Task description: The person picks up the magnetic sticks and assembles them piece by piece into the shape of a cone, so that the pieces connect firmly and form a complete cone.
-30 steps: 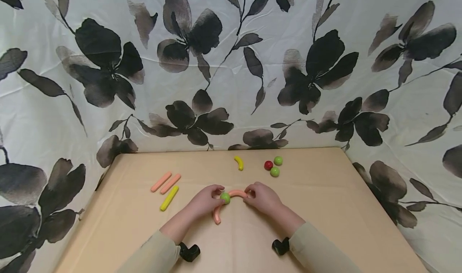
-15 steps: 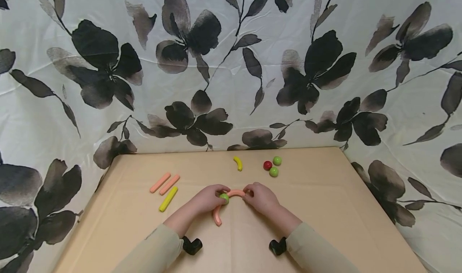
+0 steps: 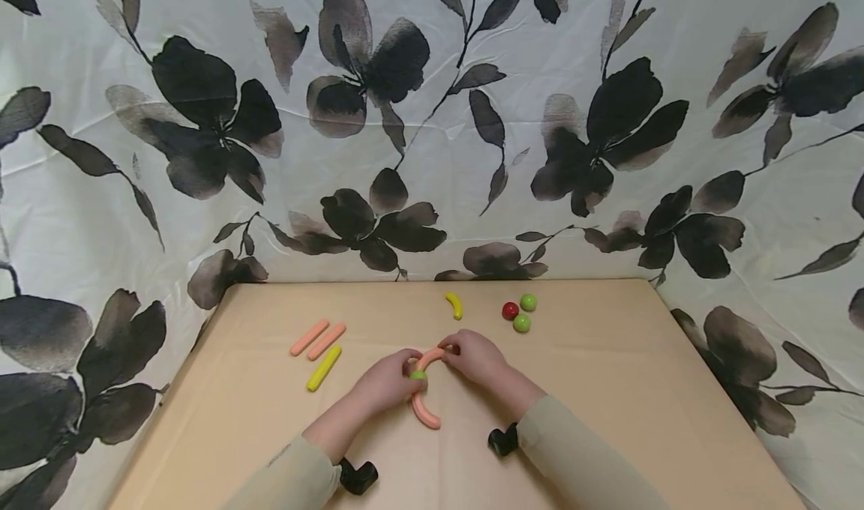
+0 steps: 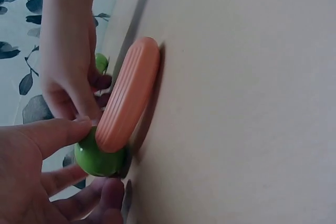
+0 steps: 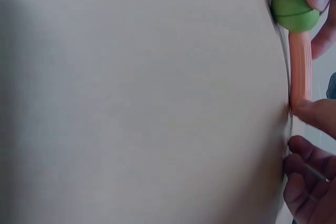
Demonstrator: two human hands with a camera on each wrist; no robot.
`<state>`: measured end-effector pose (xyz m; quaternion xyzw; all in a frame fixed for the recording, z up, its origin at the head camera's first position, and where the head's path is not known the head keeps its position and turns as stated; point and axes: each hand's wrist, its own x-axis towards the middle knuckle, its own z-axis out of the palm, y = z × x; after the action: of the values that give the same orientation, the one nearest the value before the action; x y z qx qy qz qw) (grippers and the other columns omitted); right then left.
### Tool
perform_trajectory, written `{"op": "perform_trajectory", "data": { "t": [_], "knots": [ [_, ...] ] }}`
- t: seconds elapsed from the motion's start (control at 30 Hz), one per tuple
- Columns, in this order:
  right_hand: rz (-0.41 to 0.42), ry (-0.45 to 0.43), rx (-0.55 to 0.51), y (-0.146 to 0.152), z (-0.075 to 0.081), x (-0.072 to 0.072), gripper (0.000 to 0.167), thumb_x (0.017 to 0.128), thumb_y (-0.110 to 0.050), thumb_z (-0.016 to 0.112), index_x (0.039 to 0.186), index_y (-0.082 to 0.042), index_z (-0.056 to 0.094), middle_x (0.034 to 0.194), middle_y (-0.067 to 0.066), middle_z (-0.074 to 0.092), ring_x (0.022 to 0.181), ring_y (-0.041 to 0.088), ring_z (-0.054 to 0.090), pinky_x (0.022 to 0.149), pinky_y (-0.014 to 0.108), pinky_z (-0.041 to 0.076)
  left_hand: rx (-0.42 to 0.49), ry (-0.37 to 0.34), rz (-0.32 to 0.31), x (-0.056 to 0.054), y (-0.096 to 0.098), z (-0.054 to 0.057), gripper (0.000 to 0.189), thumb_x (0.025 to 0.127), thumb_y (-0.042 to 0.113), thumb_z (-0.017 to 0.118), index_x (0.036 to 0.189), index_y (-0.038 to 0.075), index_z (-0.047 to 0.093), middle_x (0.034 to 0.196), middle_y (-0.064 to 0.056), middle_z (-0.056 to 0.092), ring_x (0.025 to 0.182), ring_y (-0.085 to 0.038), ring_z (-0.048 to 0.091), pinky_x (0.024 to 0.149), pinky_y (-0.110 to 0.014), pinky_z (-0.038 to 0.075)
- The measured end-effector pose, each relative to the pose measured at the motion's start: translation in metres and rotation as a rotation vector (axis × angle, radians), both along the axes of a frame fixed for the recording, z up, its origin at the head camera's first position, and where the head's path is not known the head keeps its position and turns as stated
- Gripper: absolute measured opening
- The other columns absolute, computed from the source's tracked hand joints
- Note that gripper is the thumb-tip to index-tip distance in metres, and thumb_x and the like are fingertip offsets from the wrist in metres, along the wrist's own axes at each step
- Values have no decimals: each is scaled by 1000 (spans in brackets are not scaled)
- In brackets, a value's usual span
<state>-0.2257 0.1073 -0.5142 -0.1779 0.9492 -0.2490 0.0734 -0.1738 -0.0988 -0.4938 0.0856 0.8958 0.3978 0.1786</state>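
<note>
A green ball [image 3: 419,377] joins two curved, ridged orange sticks on the table. My left hand [image 3: 386,382] pinches the ball between thumb and fingers, and the left wrist view shows the thumb on the ball [image 4: 94,160]. One orange stick [image 3: 426,414] curves from the ball toward me, its near end lying free. The other orange stick [image 3: 430,357] extends away from me, and my right hand [image 3: 476,358] pinches its far end. In the right wrist view the right thumb lies on that stick [image 5: 300,66]; its other fingers are curled.
Two straight orange sticks [image 3: 327,342] and a straight yellow stick [image 3: 324,368] lie to the left. Toward the back are a short curved yellow piece [image 3: 454,306], a red ball [image 3: 510,310] and two green balls [image 3: 522,322]. A floral cloth [image 3: 378,142] hangs behind the table.
The joined piece has turned so its near stick points more to the right. My right hand has moved slightly away from me with the far stick's end; my left hand still pinches the ball.
</note>
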Motion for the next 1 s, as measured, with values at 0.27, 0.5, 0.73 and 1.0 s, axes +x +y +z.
{"op": "perform_trajectory", "data": {
  "t": [0.27, 0.5, 0.73, 1.0],
  "knots": [
    [93, -22, 23, -8, 5, -10, 20, 92, -26, 72, 111, -21, 77, 84, -9, 60, 76, 11, 51, 71, 29, 44, -71, 20, 52, 10, 6, 1, 58, 88, 31, 74, 135, 6, 53, 80, -1, 56, 72, -18, 52, 64, -35, 41],
    [104, -31, 28, -9, 4, -12, 22, 93, -28, 71, 114, -22, 75, 85, -8, 57, 77, 11, 50, 70, 28, 43, -86, 16, 90, 12, 6, 4, 60, 88, 35, 75, 136, 7, 53, 79, -1, 56, 73, -18, 52, 65, -36, 41],
    [101, -6, -14, -5, 11, -12, 28, 92, -27, 72, 118, -19, 73, 85, -7, 56, 74, 11, 51, 67, 29, 44, -83, 22, 125, 7, 1, 4, 61, 91, 40, 71, 137, 5, 52, 83, 0, 55, 71, -17, 51, 63, -33, 41],
    [6, 35, -86, 11, 16, -13, 26, 91, -25, 73, 117, -20, 73, 101, -3, 62, 82, 12, 55, 76, 32, 48, -51, 71, 164, -9, 3, -1, 50, 93, 38, 67, 134, 12, 57, 101, 0, 63, 88, -17, 58, 77, -40, 48]
  ]
}}
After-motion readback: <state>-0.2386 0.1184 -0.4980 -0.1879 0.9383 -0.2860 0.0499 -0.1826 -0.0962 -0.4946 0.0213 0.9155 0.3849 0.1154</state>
